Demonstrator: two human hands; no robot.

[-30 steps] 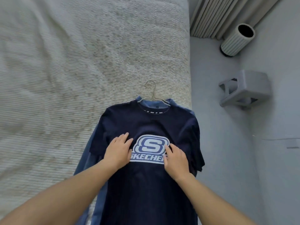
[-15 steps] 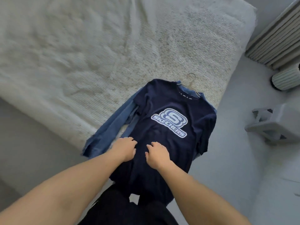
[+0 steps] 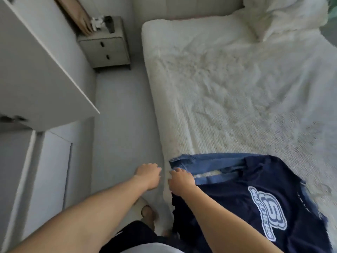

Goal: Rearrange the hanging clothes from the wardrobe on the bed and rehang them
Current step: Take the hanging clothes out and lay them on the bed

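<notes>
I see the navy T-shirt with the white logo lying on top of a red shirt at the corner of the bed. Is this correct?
Not quite. The head view shows the navy T-shirt lying on a blue shirt, not a red one. The rest is right: both lie at the corner of the bed.

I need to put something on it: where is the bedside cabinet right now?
In the head view the bedside cabinet stands at upper left, on the floor between the white wardrobe door and the head end of the bed.
</notes>
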